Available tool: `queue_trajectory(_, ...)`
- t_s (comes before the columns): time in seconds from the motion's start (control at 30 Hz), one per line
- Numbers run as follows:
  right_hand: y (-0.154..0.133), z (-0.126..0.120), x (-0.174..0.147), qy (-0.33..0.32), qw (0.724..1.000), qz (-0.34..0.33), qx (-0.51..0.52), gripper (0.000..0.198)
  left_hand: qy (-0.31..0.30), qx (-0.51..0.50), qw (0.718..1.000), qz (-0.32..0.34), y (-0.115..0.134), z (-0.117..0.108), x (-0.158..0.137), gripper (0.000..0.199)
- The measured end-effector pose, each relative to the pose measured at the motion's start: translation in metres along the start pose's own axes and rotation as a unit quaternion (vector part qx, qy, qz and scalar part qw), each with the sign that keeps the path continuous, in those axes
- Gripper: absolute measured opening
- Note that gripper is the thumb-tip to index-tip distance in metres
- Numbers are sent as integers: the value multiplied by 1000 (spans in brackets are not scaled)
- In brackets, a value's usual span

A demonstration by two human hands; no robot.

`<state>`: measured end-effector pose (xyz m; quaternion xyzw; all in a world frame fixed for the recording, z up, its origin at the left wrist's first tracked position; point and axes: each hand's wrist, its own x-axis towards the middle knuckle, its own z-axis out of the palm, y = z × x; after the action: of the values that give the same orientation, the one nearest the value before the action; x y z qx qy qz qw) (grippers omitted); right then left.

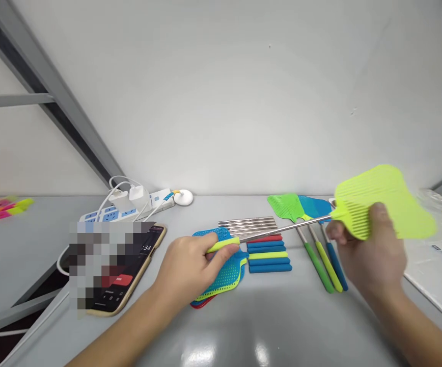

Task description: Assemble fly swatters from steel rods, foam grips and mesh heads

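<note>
A yellow fly swatter (385, 204) is stretched between my two hands above the table. My left hand (192, 265) is closed round its yellow handle, while my right hand (374, 250) grips the paddle near the neck. Under my left hand lies a stack of loose swatter heads (226, 272), blue on top with yellow and red edges below. Beside the stack is a row of loose handles (269, 265), blue, yellow and red. Several bare metal rods (249, 224) lie behind them. To the right rest swatters with rods and handles joined, their handles (324, 265) green, yellow and blue.
A phone (129, 270), partly pixelated, lies at the left, in front of a power strip (110, 215) with white plugs and cables. A round white object (183, 198) sits by the wall. White wrapped packaging (435, 270) covers the right side. Bright coloured pieces (3, 209) lie far left.
</note>
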<state>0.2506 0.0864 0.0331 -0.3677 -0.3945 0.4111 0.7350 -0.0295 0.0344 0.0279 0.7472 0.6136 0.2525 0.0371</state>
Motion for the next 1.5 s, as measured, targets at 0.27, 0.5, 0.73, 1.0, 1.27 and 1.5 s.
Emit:
queue_trajectory(0.27, 23, 22, -55, -154, 981, 66, -93, 45, 35, 47, 996, 62, 10, 6, -9, 51)
queue_trajectory(0.5, 21, 25, -55, -166, 980, 67, -90, 48, 71, 70, 992, 77, 11, 4, -11, 52)
queue_trajectory(0.73, 20, 20, -63, -329, 929, 40, -166, 42, -57, -93, 993, 44, 25, 11, -15, 43)
queue_trajectory(1.0, 15, 20, -54, -346, 908, 18, -236, 32, -137, -156, 964, 165, 39, 27, -35, 17)
queue_trajectory(1.27, -1, -25, 30, -195, 746, 22, -636, 48, -22, -105, 974, 198, 8, 14, -13, 22)
queue_trajectory(1.5, 16, -47, 54, -231, 618, 98, -745, 38, -32, -88, 973, 211, 9, 26, -15, 23)
